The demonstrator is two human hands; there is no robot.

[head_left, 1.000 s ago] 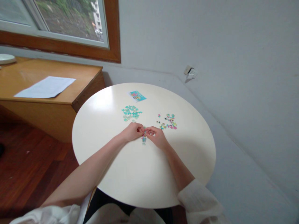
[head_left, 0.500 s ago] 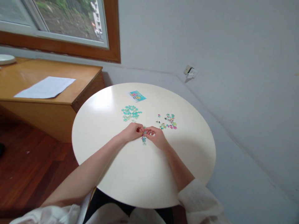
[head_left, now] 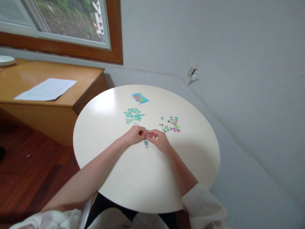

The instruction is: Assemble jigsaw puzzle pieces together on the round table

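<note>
A narrow strip of joined jigsaw puzzle pieces point(head_left: 146, 143) lies on the white round table point(head_left: 133, 178), running toward me. At its far part my left hand point(head_left: 136, 135) pinches from the left, thumb and fingertips together. My right hand point(head_left: 159, 139) meets it from the other side, its fingers also closed at the strip. Between them the fingertips cover part of the puzzle pieces, so the exact join is hidden. Beyond my left hand is a heap of mostly turquoise puzzle pieces point(head_left: 133, 115). Multicoloured puzzle pieces point(head_left: 175, 124) lie scattered past my right hand.
A small picture card point(head_left: 140, 98) lies at the table's far side. To the left stands a wooden desk point(head_left: 90, 74) with a paper sheet point(head_left: 47, 89) on it. A wall socket with a plug point(head_left: 194, 73) is on the wall beyond the table.
</note>
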